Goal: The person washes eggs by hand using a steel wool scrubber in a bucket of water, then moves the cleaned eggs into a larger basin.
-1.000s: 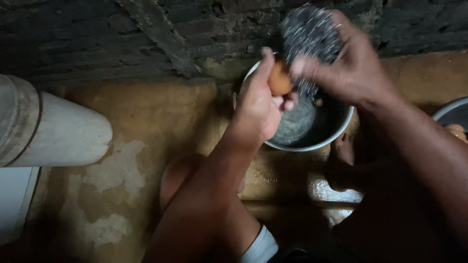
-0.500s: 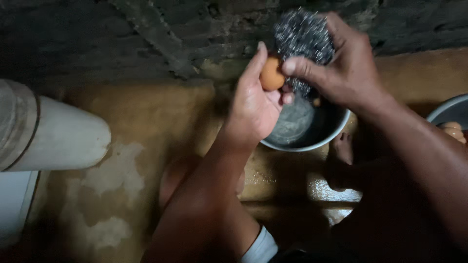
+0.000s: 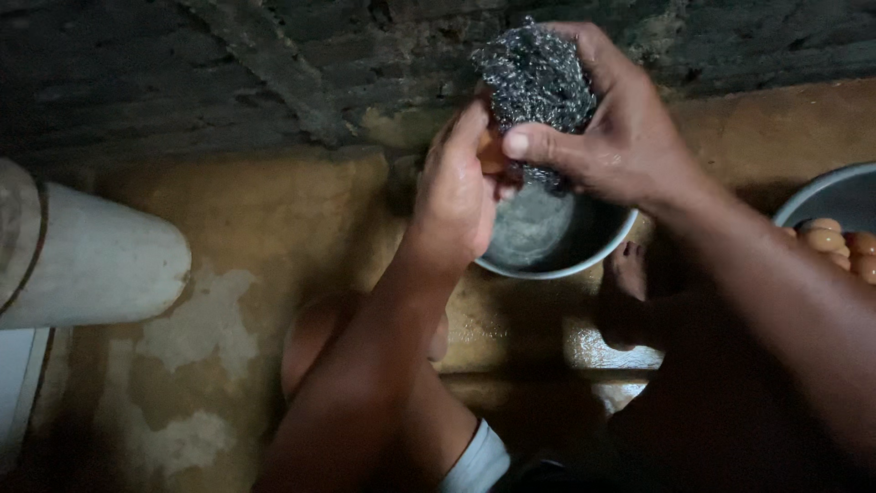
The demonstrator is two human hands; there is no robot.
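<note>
The left hand (image 3: 456,196) is curled around a small brown egg (image 3: 491,153), of which only a sliver shows between its fingers and thumb. Pressed against that egg from the right is a wad of steel wool (image 3: 536,80), gripped by the right hand (image 3: 620,137) with the thumb laid across its lower front and the fingers wrapped over its top. Both hands are held above a round metal bowl (image 3: 557,265) with cloudy water in it, which stands on the wet, stained concrete floor (image 3: 228,237) close to the dark brick wall (image 3: 182,64). A bare foot (image 3: 625,288) rests just beside the bowl's right rim. At the floor's right edge a second metal bowl (image 3: 821,194) holds more brown eggs (image 3: 835,242). Well apart, at the left edge, lies a pale cylindrical container (image 3: 87,260) on its side.
</note>
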